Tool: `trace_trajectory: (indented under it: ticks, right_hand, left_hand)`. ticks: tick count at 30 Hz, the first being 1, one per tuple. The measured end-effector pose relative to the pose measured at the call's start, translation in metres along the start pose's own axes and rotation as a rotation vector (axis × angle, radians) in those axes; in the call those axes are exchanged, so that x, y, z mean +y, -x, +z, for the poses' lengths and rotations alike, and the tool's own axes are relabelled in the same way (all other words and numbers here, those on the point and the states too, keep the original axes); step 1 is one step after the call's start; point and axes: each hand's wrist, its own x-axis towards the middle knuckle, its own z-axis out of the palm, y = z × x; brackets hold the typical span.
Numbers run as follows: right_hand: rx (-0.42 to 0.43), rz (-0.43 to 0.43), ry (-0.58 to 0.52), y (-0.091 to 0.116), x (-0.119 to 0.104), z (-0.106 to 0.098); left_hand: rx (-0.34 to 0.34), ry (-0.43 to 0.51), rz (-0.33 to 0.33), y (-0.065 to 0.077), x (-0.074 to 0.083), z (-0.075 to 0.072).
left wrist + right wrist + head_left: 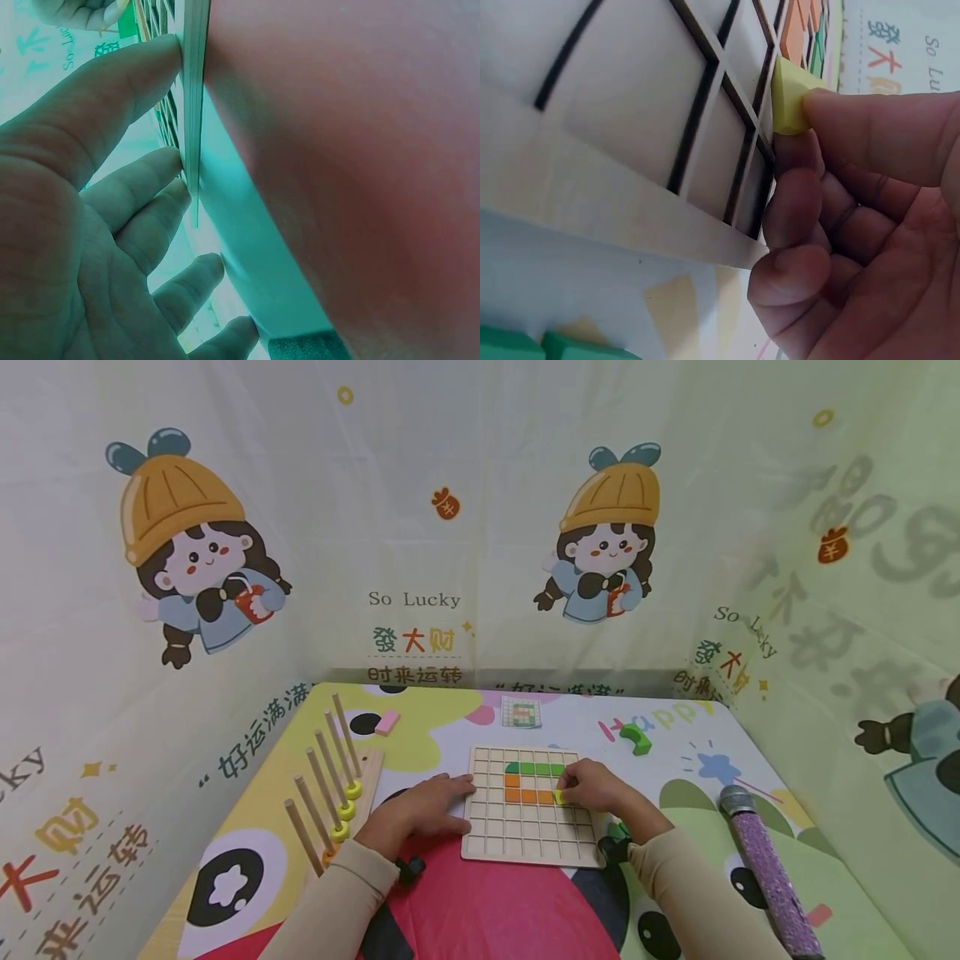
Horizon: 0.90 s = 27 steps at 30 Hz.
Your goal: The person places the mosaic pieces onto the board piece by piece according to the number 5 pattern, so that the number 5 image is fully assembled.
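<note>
A wooden grid board (487,847) lies in front of me, with a row of green pieces (536,769) and several orange pieces (528,796) set in its cells. At the end of the lower orange row, my right hand (600,787) pinches a small yellow block (791,97) between thumb and finger. In the right wrist view the block is tilted at the grid's surface; its underside is hidden. My left hand (420,810) has its fingers spread, with the thumb and some fingertips touching the board's left edge (193,97).
Left of the board stands a peg rack (367,768) with yellow rings (346,810). Behind lie a pink block (387,722), a pattern card (521,712) and a green curved block (637,739). A purple microphone (768,868) lies to the right. Green blocks (577,349) sit near the right wrist.
</note>
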Motion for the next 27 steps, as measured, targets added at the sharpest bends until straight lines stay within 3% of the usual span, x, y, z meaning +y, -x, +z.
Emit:
trace_trajectory:
  ticks: [19, 27]
  right_hand:
    - [0.047, 0.047, 0.140, -0.001, -0.010, 0.004]
    - [0.067, 0.069, 0.137, 0.001, -0.011, 0.008]
  left_hand:
    - [-0.007, -0.004, 0.005, -0.001, 0.001, -0.003]
    - [-0.010, -0.002, -0.005, 0.000, -0.001, -0.003]
